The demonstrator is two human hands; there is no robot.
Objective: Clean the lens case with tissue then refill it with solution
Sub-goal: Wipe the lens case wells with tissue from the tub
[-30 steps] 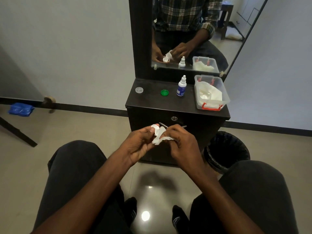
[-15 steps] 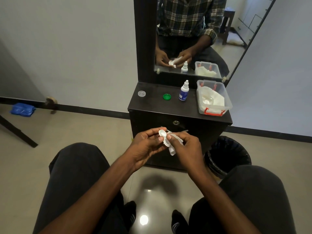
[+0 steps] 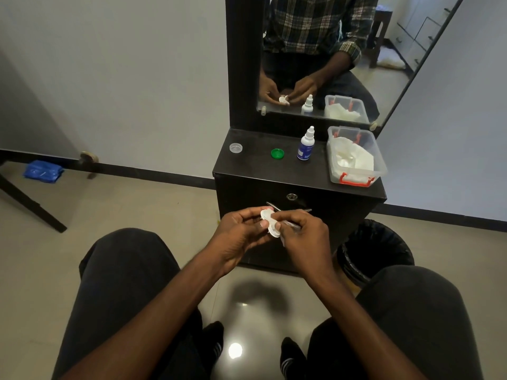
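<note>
A seated person's left hand (image 3: 241, 231) and right hand (image 3: 304, 234) meet above the knees, both pinching a white lens case (image 3: 270, 223); the right also grips tissue (image 3: 284, 241). Beyond, on the dark cabinet (image 3: 255, 171): a clear cap (image 3: 236, 147) at the back left corner, a green cap (image 3: 277, 153), solution bottle (image 3: 306, 145), and tissue box (image 3: 354, 157) along the right edge.

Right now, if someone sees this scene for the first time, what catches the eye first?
First, the two hands, left hand and right hand, holding the white lens case together above the lap. Behind them on the dark cabinet stand a solution bottle and a bright green cap.
</note>
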